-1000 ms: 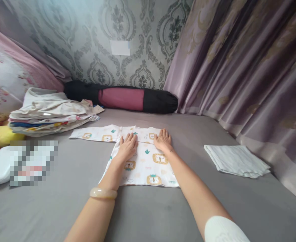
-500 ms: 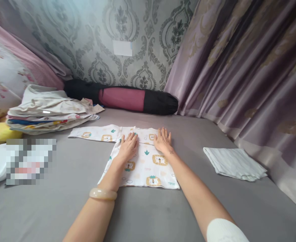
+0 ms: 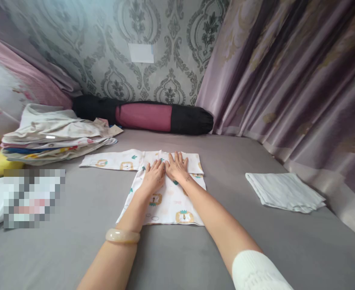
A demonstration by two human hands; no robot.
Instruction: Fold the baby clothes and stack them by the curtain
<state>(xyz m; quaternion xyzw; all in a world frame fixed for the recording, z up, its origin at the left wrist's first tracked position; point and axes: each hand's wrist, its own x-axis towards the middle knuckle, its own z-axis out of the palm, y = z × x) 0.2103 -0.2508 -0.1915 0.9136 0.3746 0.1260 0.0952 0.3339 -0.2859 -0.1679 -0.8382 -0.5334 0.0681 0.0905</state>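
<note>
I have both bare hands palm down on the printed shirt [image 3: 165,209], which lies on the grey sheet [image 3: 89,245], on the near side of the black-and-maroon roll [image 3: 144,117]. The left hand [image 3: 153,177] presses flat with its fingers extended, a pale bangle [image 3: 122,236] on that wrist; the right hand [image 3: 177,168] lies just beside it, also flat, and I can't tell whether the two touch. Neither is clamped on the cloth. One shirt sleeve [image 3: 114,160] stretches out below the roll's left half, near the stack of clothes [image 3: 59,131] by the roll's left end. A folded pale cloth [image 3: 286,192] sits nearer me than the roll, beyond its right end, where I see the purple curtain [image 3: 280,68] hanging.
</note>
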